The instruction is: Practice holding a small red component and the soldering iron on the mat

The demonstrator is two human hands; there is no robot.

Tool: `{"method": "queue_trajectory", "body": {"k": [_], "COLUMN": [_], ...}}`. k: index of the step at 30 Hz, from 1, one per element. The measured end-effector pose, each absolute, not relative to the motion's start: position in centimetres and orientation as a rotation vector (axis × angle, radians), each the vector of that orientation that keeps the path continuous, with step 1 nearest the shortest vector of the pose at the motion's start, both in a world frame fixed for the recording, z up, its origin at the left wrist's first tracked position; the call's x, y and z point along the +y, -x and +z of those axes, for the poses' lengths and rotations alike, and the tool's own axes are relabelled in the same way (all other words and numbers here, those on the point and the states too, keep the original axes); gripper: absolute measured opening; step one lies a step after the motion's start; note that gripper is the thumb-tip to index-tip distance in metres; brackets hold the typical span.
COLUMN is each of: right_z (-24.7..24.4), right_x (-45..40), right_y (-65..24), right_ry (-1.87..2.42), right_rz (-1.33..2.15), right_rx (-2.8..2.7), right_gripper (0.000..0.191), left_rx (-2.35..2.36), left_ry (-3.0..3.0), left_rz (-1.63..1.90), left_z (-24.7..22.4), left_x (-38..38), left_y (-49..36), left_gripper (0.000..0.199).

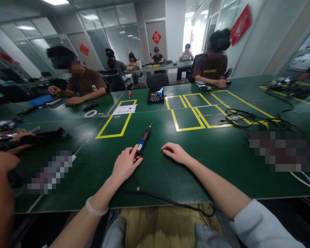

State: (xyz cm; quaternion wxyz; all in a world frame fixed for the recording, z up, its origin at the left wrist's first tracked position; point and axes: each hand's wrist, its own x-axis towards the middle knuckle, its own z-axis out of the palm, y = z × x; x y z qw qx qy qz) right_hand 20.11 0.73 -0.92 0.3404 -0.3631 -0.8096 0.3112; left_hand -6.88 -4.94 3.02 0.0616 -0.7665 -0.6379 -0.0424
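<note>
A slim black electric screwdriver with a silver and blue band lies on the green table, its thin bit pointing away from me. My left hand is closed over its rear end, fingers on top and thumb at the near side; red parts show beneath the fingers. To the right, apart from the tool, my right hand rests on the table with loosely curled fingers and a gap at the thumb. Nothing shows in it. A black cable runs along the table's near edge and hangs over it.
Yellow tape outlines mark the table, one holding a white paper. Farther back stand a black tray and a red-handled tool. Tangled black cables lie right. A neighbour's arm reaches in at left; other people sit opposite.
</note>
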Motion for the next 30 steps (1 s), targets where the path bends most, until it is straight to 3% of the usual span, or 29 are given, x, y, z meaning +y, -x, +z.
{"method": "queue_trajectory", "body": {"k": [9, 14, 18, 26, 30], "right_z": [-0.7, -0.5, -0.6, -0.9, -0.9], "right_x": [0.5, 0.4, 0.4, 0.6, 0.6], "right_y": [-20.1, -20.0, -20.0, -20.0, -19.9], "right_ry": [0.970, 0.977, 0.967, 0.959, 0.963], "right_rz": [0.861, 0.894, 0.904, 0.906, 0.898], "right_rx": [-2.106, -2.102, -2.099, -2.103, -2.100], "right_gripper": [0.021, 0.023, 0.023, 0.025, 0.024], "left_rx": [-2.129, -2.241, -2.309, -2.198, -2.353], "left_ry": [1.987, 1.790, 1.645, 1.593, 1.554], "left_rz": [0.106, 0.228, 0.298, 0.325, 0.082], "left_z": [2.7, 3.4, 4.6, 5.2, 6.0], "left_x": [-7.9, -8.9, -9.1, -9.9, -9.3], "left_y": [20.9, 26.0, 26.7, 24.9, 23.9], "left_gripper": [0.072, 0.062, 0.050, 0.043, 0.038]}}
